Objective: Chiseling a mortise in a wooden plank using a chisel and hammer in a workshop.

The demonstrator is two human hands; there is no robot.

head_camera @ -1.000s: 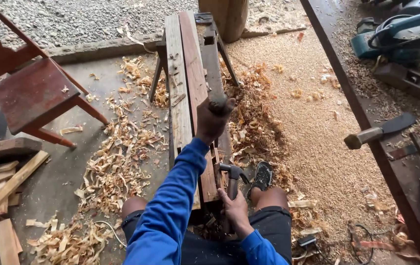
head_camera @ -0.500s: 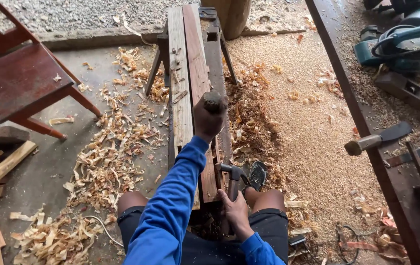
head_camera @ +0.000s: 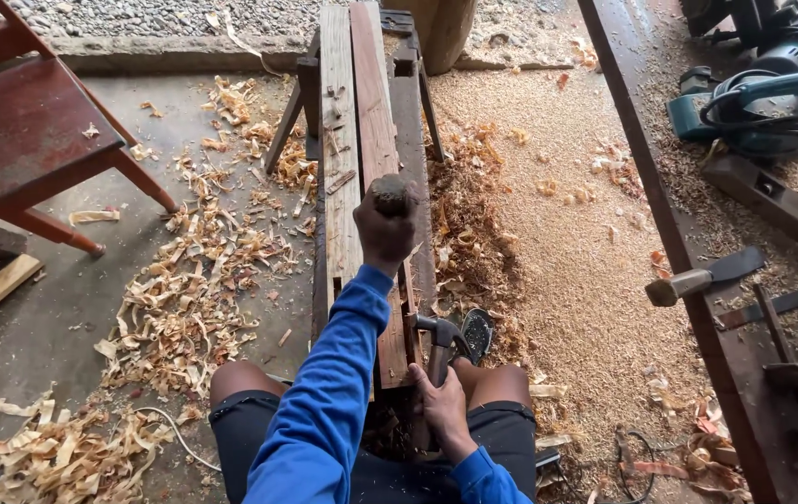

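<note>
Raised slightly higher than half a second ago, the left hand [head_camera: 386, 231] is fisted around a dark wooden handle [head_camera: 390, 193] above the reddish plank [head_camera: 376, 112] on the sawhorse bench [head_camera: 338, 140]. Right hand [head_camera: 443, 409] grips a hammer [head_camera: 440, 338] low beside the plank's near end. Wood shavings [head_camera: 194, 289] lie left; sawdust [head_camera: 567, 280] lies right.

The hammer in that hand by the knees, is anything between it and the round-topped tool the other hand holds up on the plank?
Nothing visible blocks it. The right hand holds the hammer low near the knees; the left hand grips the round-topped tool farther up the reddish plank. Only bare plank lies between.
</note>
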